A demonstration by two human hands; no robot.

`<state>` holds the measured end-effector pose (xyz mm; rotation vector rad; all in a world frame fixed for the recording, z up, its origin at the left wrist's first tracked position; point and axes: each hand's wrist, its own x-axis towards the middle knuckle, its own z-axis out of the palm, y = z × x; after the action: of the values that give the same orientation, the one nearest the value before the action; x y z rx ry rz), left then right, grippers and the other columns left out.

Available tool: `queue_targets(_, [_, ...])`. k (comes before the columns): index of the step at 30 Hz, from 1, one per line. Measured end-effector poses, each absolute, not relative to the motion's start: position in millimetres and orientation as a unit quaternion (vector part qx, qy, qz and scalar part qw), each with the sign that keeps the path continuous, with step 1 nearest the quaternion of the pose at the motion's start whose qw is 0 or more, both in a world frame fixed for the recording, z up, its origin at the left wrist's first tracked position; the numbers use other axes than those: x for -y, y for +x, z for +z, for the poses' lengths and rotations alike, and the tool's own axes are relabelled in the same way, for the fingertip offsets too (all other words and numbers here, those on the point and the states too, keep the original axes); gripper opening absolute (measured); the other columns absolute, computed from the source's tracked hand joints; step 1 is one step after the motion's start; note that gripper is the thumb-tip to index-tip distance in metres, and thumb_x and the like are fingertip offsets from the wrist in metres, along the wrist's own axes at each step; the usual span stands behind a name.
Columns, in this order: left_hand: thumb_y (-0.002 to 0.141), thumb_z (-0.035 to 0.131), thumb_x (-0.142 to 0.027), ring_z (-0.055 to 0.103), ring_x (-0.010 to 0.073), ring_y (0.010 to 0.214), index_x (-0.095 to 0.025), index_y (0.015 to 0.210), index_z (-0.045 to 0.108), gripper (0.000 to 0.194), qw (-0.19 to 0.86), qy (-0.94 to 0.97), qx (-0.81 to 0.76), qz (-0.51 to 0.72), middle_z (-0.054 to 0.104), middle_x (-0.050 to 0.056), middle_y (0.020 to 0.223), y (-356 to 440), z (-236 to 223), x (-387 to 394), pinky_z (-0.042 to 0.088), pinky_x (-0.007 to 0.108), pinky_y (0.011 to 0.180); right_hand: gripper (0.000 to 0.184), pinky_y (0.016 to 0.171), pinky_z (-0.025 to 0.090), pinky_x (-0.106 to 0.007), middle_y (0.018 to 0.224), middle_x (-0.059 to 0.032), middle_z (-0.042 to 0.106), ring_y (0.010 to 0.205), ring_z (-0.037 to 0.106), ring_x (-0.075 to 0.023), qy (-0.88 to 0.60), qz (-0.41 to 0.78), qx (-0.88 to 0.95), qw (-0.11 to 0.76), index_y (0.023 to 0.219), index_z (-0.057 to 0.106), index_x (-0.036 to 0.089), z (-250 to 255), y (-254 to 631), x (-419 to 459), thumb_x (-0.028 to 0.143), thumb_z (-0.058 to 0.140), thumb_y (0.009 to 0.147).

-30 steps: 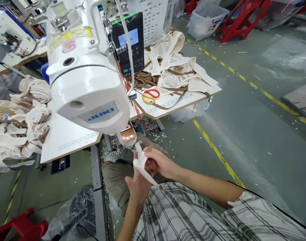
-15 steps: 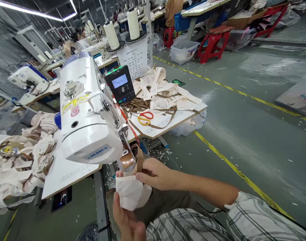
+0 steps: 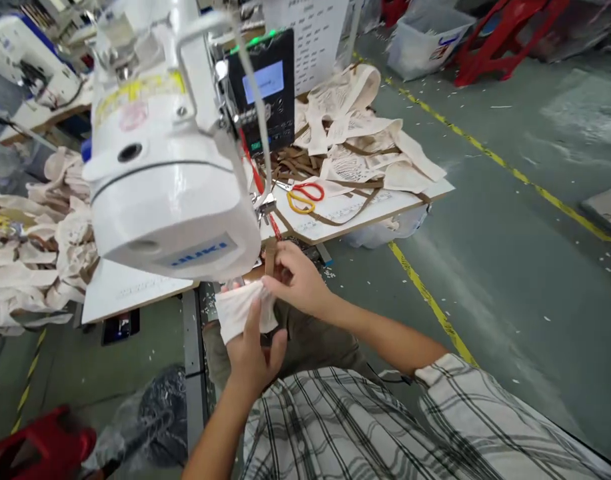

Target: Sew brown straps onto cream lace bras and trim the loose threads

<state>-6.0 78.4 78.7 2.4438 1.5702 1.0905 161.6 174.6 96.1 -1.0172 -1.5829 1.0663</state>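
Observation:
A cream fabric piece (image 3: 241, 308) hangs at the near end of the white sewing machine (image 3: 170, 207), below its head. My left hand (image 3: 253, 353) is under and around the cloth, with fingertips showing over its top edge; the thumb stands apart. My right hand (image 3: 300, 280) pinches the cloth's upper right corner together with a brown strap (image 3: 270, 259) that runs up toward the machine. The needle area is hidden behind the machine head.
Scissors (image 3: 305, 198) with red and yellow handles lie on the white tabletop (image 3: 345, 217), beside piled cream pieces and brown straps (image 3: 358, 143). A control panel (image 3: 263, 93) stands behind. More cream fabric (image 3: 35, 260) is heaped at left. A red stool (image 3: 40, 443) is at lower left.
The view has tipped downward and closer to the machine. My left hand has turned, its fingers now in front of the cloth. My right hand still holds the strap and the cloth's corner.

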Motion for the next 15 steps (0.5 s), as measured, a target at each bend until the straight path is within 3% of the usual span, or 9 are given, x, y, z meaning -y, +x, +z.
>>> queue_targets(3, [0.089, 0.066, -0.029, 0.013, 0.0416, 0.157, -0.017, 0.153, 0.043, 0.068, 0.031, 0.777, -0.542, 0.319, 0.04, 0.024, 0.16, -4.4, 82.2, -85.6, 0.028, 0.064, 0.121, 0.018, 0.066, 0.045, -0.026, 0.105, -0.0048, 0.051, 0.076, 0.05, -0.0114, -0.424, 0.492, 0.59, 0.48, 0.081, 0.054, 0.018, 83.2, 152.0, -186.5, 0.03, 0.066, 0.078])
queue_targets(5, [0.09, 0.066, -0.032, 0.031, 0.0406, 0.152, -0.018, 0.148, 0.051, 0.062, 0.053, 0.774, -0.559, 0.293, 0.059, 0.022, 0.144, -5.1, 81.0, -85.8, 0.035, 0.057, 0.119, 0.018, 0.071, 0.046, -0.025, 0.101, -0.0025, 0.051, 0.077, 0.05, -0.0108, -0.426, 0.531, 0.556, 0.477, 0.089, 0.055, 0.018, 76.9, 150.5, -191.3, 0.033, 0.062, 0.081])
queue_targets(7, [0.091, 0.064, -0.034, 0.058, 0.0368, 0.132, -0.02, 0.147, 0.053, 0.058, 0.081, 0.774, -0.568, 0.27, 0.073, 0.018, 0.121, -6.3, 79.7, -85.9, 0.046, 0.048, 0.11, 0.019, 0.076, 0.047, -0.025, 0.098, -0.0016, 0.054, 0.08, 0.051, -0.0115, -0.435, 0.552, 0.541, 0.462, 0.095, 0.055, 0.019, 73.7, 151.5, -195.3, 0.036, 0.057, 0.086])
queue_targets(9, [0.092, 0.064, -0.036, 0.073, 0.0307, 0.1, -0.02, 0.147, 0.053, 0.058, 0.1, 0.771, -0.574, 0.255, 0.078, 0.014, 0.1, -7.5, 79.8, -87.1, 0.054, 0.039, 0.094, 0.02, 0.079, 0.048, -0.026, 0.1, -0.0029, 0.057, 0.082, 0.053, -0.0122, -0.442, 0.545, 0.555, 0.447, 0.097, 0.055, 0.019, 74.1, 153.1, -199.9, 0.036, 0.055, 0.088])
queue_targets(11, [0.092, 0.066, -0.037, 0.072, 0.0246, 0.074, -0.02, 0.146, 0.054, 0.058, 0.107, 0.767, -0.583, 0.244, 0.078, 0.01, 0.085, -8.5, 81.7, -89.4, 0.054, 0.033, 0.078, 0.018, 0.079, 0.049, -0.027, 0.106, -0.006, 0.059, 0.086, 0.056, -0.0134, -0.439, 0.508, 0.595, 0.442, 0.095, 0.056, 0.018, 77.6, 154.3, -205.5, 0.034, 0.056, 0.087])
queue_targets(15, [0.093, 0.065, -0.038, 0.062, 0.0172, 0.054, -0.018, 0.145, 0.055, 0.057, 0.094, 0.768, -0.587, 0.236, 0.073, 0.004, 0.068, -10.7, 89.5, -94.8, 0.045, 0.025, 0.058, 0.016, 0.085, 0.051, -0.032, 0.116, -0.0112, 0.061, 0.094, 0.059, -0.0171, -0.404, 0.423, 0.681, 0.441, 0.093, 0.06, 0.016, 85.8, 154.5, -218.4, 0.029, 0.052, 0.089])
